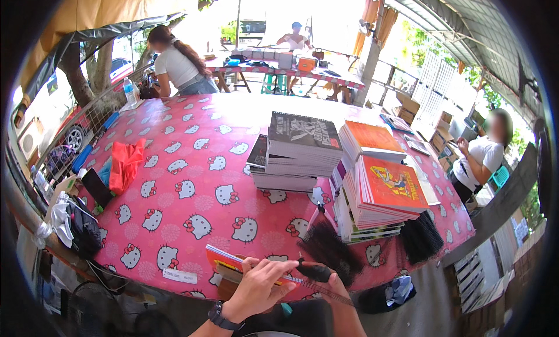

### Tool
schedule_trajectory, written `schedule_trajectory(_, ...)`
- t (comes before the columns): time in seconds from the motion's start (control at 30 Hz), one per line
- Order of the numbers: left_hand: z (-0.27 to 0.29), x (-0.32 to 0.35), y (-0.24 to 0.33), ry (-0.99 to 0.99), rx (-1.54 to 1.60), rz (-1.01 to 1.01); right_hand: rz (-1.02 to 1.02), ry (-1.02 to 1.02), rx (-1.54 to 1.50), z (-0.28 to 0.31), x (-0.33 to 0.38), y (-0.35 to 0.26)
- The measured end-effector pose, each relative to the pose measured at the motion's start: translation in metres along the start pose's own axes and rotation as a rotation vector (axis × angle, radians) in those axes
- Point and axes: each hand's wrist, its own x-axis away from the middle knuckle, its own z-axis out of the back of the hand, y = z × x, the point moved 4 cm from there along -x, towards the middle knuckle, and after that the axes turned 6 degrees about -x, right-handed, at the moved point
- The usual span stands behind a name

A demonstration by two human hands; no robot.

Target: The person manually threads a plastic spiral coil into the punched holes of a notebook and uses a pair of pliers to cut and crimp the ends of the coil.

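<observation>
My left hand (257, 286), a dark watch on its wrist, is closed around a notebook (223, 258) with an orange-and-yellow cover at the table's near edge. A thin dark spiral binding coil (331, 294) runs along the notebook's edge and trails past it to the right. Closed fingers of my right hand (336, 286) grip a black-handled tool (314, 272) beside the coil's free end; its exact kind is unclear. Just beyond the hands lies a bundle of black binding coils (333, 248). A second coil bundle (420, 237) is farther right.
Stacks of orange-covered notebooks (391, 182) and black-covered notebooks (305, 130) stand on the pink patterned table (198, 220). Red cloth (125, 165) and a phone (97, 187) lie at left. One person (183, 66) leans at the far left; another (482, 156) is at right.
</observation>
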Motion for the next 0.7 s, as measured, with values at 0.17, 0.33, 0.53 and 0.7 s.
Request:
schedule_trajectory(0.17,-0.011,0.009,-0.005,-0.132,-0.357,-0.182,0.093,-0.088,-0.029,-0.005,-0.007,0.006)
schedule_trajectory(0.33,-0.011,0.004,0.002,-0.055,-0.344,-0.178,0.084,-0.087,-0.028,-0.017,-0.006,-0.004)
schedule_trajectory(0.53,-0.01,0.006,-0.001,-0.072,-0.324,-0.173,0.08,-0.089,-0.004,-0.013,-0.002,-0.002)
schedule_trajectory(0.7,-0.006,0.006,0.001,-0.051,-0.265,-0.118,0.051,-0.049,0.058,-0.019,0.0,-0.005)
